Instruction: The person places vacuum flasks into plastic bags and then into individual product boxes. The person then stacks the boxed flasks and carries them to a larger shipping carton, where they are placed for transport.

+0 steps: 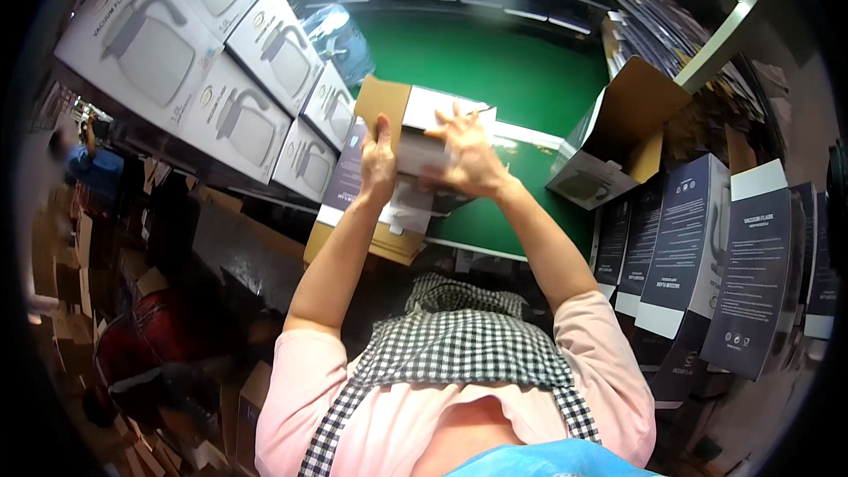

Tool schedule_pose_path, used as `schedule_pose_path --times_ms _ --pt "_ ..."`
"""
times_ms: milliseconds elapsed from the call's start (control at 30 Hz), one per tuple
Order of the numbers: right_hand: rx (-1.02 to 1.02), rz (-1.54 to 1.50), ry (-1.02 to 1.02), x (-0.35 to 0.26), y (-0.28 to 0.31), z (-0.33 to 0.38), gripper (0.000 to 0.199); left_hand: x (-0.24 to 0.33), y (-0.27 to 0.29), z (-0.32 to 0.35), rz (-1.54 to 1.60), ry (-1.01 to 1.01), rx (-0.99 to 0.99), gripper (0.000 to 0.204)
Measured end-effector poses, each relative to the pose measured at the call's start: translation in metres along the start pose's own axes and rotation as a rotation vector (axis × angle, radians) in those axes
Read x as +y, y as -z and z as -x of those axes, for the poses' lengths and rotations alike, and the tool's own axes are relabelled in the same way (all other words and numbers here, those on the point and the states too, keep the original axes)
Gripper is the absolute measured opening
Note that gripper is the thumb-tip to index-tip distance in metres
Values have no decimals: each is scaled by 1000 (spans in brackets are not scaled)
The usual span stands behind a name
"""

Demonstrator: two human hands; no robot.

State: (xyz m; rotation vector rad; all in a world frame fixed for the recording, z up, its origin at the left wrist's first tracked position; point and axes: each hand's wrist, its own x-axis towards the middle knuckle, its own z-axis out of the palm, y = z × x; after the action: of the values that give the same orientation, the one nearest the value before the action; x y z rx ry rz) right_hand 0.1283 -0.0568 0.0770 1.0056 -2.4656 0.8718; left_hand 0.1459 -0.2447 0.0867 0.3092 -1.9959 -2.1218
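The eleven-o'clock carton, probably light but stiff, suits edge holds: left hand clasping it, right hand spread open.

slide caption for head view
Left hand and blurred right hand with a brown-flapped carton at a green table, white boxes stacked at left.

Stacked boxes, flat cartons and a green worktable show a packing workshop.

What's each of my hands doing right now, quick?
Left hand: against the carton, thumb up; can't tell whether it grips.
Right hand: open, fingers spread at the same carton, blurred.
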Motion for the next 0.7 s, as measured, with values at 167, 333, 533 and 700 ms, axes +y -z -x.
schedule_pose_path --times_ms 167,333,533,700 --pt "247 -346 -370 -7 -14 -17 41 23 24 -19 -225 -197 -591 73" --pt "764 -571 -457 -4 -32 -14 38 19 -1 -64 -838 -244 -432 114" --pt "181 -1274 -1674 -3 -53 37 73 21 11 -57 -1147 -129 -281 100" --pt "271 -1768 -1049 -17 -53 80 116 49 48 -30 -813 -441 -270 45"
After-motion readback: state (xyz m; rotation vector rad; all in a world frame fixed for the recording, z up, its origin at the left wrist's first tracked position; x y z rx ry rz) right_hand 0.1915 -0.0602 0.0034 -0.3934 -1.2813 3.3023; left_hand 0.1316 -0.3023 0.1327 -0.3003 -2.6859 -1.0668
